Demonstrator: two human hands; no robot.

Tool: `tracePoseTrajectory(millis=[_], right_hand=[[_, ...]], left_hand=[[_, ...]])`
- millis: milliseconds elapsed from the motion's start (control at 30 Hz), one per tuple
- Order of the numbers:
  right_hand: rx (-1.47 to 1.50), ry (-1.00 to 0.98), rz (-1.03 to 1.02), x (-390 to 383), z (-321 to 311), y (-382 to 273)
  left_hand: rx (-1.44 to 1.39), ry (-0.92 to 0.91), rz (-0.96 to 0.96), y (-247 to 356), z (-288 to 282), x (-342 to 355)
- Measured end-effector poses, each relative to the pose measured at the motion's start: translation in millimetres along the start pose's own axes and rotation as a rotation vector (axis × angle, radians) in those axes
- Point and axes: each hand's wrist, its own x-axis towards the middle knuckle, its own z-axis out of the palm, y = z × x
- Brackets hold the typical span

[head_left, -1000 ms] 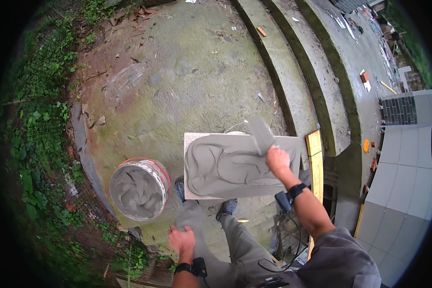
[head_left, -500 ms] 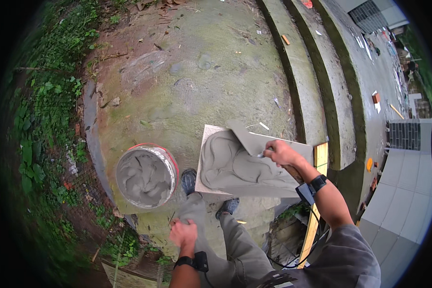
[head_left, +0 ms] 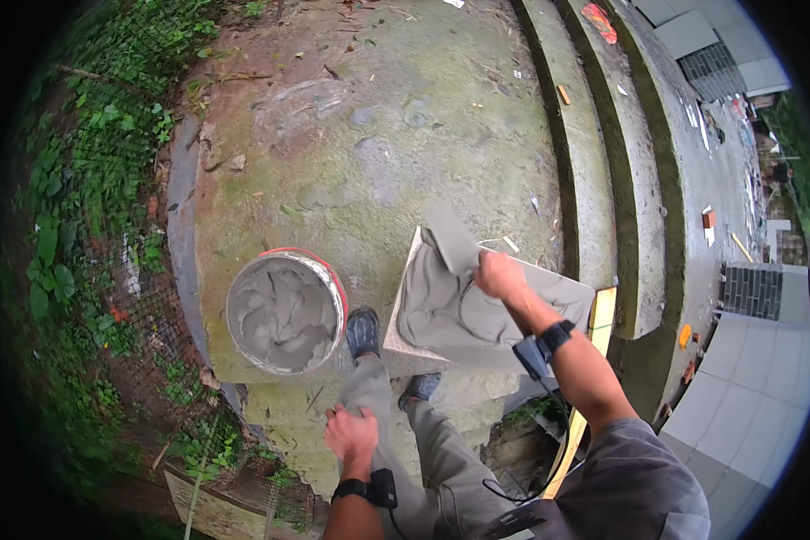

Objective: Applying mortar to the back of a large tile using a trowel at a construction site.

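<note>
My right hand (head_left: pixel 502 276) is closed round the handle of a flat trowel (head_left: pixel 453 237), which its fingers mostly hide. The grey blade stands over the far left edge of a pale rectangular tile (head_left: pixel 562 286). Wet grey mortar (head_left: pixel 436 310) coats much of the tile in thick, uneven swirls. To the left stands a round bucket (head_left: pixel 232 335) with a red rim line, filled with more mortar (head_left: pixel 283 306). My left hand (head_left: pixel 351 434) hangs beside my left leg, fingers curled in, with nothing seen in it.
My shoes (head_left: pixel 363 331) are between the bucket and the tile. A yellow wooden plank (head_left: pixel 603 310) runs by the tile's right end. Concrete steps (head_left: pixel 634 171) rise to the right, with white panels (head_left: pixel 738 369) beyond. Green plants and netting (head_left: pixel 157 337) border the left side.
My right hand and the trowel have shifted left toward the tile's far left corner, the blade now steeper. The left hand stays by my leg, still curled.
</note>
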Motion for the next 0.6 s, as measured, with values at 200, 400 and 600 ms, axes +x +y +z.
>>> tracePoseTrajectory(millis=[200,400,600], right_hand=[[-0.161,0.038,0.310,-51,41,74],[-0.093,0.103,0.343,-42,9,168],[0.373,-0.136,0.035,-63,-25,49]], left_hand=[[-0.028,0.046,0.019,1,8,-6],[-0.059,0.093,0.003,2,22,-22],[-0.073,0.110,-0.042,-15,30,-27]])
